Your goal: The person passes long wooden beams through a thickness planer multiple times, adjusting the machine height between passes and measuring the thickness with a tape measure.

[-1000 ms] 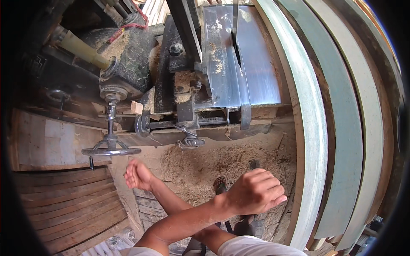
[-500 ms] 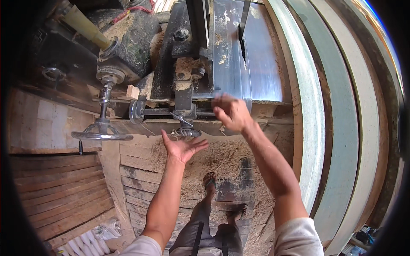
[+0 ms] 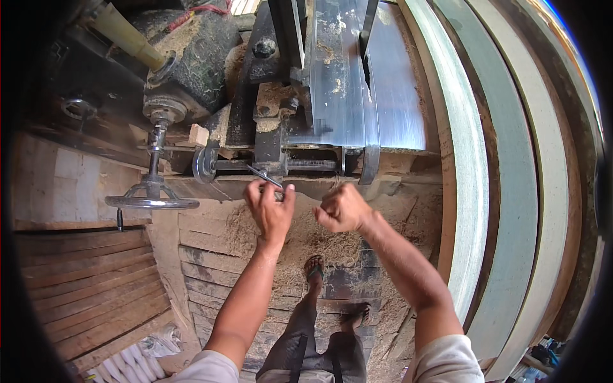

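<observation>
My left hand (image 3: 271,209) is curled over the small knob at the front of the saw table's fence bracket (image 3: 268,143); the hand covers most of that knob. Beside its fingertips, a thin metal lever (image 3: 263,175) slants across the bracket. Off to the right, my right hand (image 3: 347,208) makes a loose fist in the air in front of the table, with nothing visible in it. Above both hands lies the shiny metal saw table (image 3: 399,96), with a slot in it and an upright blade (image 3: 368,29). A dark upright fence (image 3: 287,32) stands left of the blade.
A large handwheel (image 3: 152,203) on a shaft juts out at the left. Long boards (image 3: 511,191) run along the right side. Sawdust (image 3: 325,246) covers the plank floor around my feet. Stacked wood slats (image 3: 96,281) lie at the lower left.
My left hand has gone from spread fingers below the knob to curling over it. My right hand has come down from the table edge toward me and closed into a fist.
</observation>
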Demonstrator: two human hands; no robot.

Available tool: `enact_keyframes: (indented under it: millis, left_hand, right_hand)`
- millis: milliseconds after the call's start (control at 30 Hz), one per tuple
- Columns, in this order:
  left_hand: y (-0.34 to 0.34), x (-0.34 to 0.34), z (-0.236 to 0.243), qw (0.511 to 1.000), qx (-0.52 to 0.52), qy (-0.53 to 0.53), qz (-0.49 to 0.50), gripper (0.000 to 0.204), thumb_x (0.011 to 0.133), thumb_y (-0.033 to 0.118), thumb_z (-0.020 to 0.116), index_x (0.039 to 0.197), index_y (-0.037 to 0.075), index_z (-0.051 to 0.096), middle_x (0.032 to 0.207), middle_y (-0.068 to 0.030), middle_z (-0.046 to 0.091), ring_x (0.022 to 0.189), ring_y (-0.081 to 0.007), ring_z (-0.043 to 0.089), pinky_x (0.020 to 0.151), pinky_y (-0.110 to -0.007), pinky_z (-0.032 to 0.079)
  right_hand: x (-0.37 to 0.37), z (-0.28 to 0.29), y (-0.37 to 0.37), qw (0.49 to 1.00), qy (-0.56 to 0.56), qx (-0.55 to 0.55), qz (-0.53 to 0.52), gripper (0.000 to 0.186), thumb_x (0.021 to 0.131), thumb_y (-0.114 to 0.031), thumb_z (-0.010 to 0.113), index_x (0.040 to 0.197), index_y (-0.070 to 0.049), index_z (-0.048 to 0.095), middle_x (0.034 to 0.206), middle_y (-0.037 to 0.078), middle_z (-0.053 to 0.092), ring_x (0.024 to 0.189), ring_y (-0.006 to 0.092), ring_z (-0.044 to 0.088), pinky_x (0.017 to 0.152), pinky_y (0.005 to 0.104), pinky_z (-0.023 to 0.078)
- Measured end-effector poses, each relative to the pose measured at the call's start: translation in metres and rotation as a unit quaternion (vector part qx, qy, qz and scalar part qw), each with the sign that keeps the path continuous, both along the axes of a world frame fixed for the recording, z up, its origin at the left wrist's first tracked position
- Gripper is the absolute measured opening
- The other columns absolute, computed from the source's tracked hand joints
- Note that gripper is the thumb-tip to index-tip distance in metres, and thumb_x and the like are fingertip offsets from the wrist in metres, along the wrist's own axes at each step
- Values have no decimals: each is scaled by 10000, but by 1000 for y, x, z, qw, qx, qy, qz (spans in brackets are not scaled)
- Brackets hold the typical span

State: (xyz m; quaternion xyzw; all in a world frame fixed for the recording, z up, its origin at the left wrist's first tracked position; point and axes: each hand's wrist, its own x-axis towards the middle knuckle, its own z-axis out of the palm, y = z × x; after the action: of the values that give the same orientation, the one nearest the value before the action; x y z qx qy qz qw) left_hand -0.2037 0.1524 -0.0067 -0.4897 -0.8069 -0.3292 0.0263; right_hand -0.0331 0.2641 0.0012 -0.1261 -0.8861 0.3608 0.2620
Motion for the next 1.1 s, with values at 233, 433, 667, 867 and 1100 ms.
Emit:
enact_keyframes:
  millis: [233,433,667,867,1100]
  left_hand:
    - [15,-25,-24,945,73,-306,91,155,743,84,638,653,-28,579,689,-43,527,633,-166,514,608,-318,397]
    - [11,-42,-28,794,92,-588,127,111,739,69,555,644,83,499,676,25,472,616,-113,463,579,-279,403]
    - [20,-48,-44,685,143,-700,144,140,677,95,559,608,126,441,676,41,360,640,-110,369,584,-284,336]
    - [13,-40,-6,887,102,-445,70,260,861,295,545,771,53,517,762,-5,429,734,-154,429,707,-333,385]
    - [41,-50,58,918,-167,284,-222,234,812,134,572,989,3,491,993,-166,531,953,-304,492,813,-426,342]
  right_hand:
    - [-64,-54,-39,834,42,-505,-218,511,851,-511,629,877,-13,516,794,124,586,751,224,539,683,377,424]
    - [-68,-39,-49,888,-33,-425,-172,660,759,-592,696,967,0,491,886,214,632,860,350,609,775,430,461]
    - [-66,-10,-48,902,-97,-352,-230,705,736,-591,718,958,29,465,886,330,635,905,495,617,793,500,480]
    - [-69,-3,-52,900,-124,-354,-223,699,750,-583,706,965,35,461,910,353,622,939,494,609,814,500,481]
    - [-58,2,-75,910,-153,-285,-258,771,786,-575,683,1194,39,456,1092,323,612,996,459,610,874,473,475]
